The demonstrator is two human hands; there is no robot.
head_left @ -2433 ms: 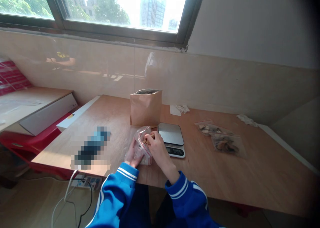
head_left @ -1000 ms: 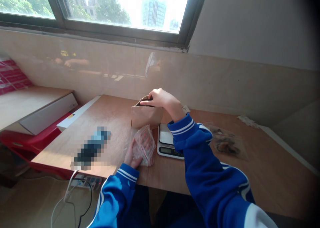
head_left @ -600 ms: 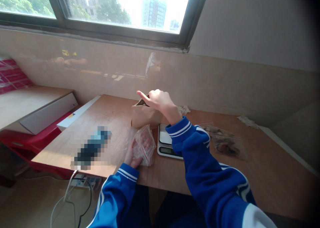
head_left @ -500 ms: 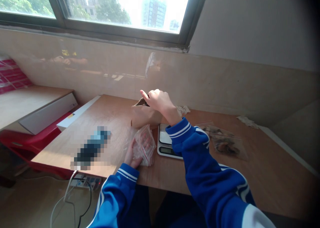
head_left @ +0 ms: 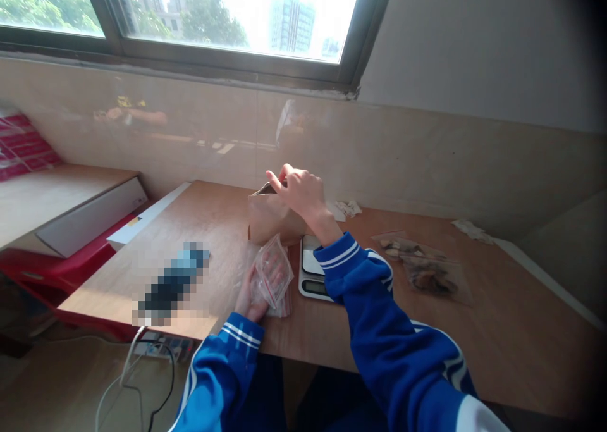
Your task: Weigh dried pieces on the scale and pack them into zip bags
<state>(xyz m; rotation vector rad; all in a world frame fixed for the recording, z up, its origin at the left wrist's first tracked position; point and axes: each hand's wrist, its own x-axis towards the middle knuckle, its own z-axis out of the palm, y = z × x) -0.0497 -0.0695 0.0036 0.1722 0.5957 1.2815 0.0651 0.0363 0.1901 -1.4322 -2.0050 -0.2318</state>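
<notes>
My left hand [head_left: 246,295] holds a clear zip-lock bag [head_left: 274,272] at the front of the table, its fingers showing through the plastic. The bag's mouth has a red seal line, and other clear bags seem to lie under it. Above the opening of a brown paper bag [head_left: 270,220] is my right hand [head_left: 302,191], fingers bent together and thumb pointing left. What those fingers pinch, if anything, is hidden. A kitchen scale [head_left: 313,267] with a small display sits right of the zip-lock bag, partly covered by my right sleeve.
Filled clear bags of brown dried pieces [head_left: 431,277] lie right of the scale. Crumpled white paper [head_left: 348,208] is by the wall. A blurred-out dark object [head_left: 173,283] with a cable lies at left. A red chair [head_left: 71,261] stands beyond the table's left edge.
My right hand has risen slightly over the paper bag, and its fingers have shifted. The zip-lock bag in my left hand has tilted and spread a little wider.
</notes>
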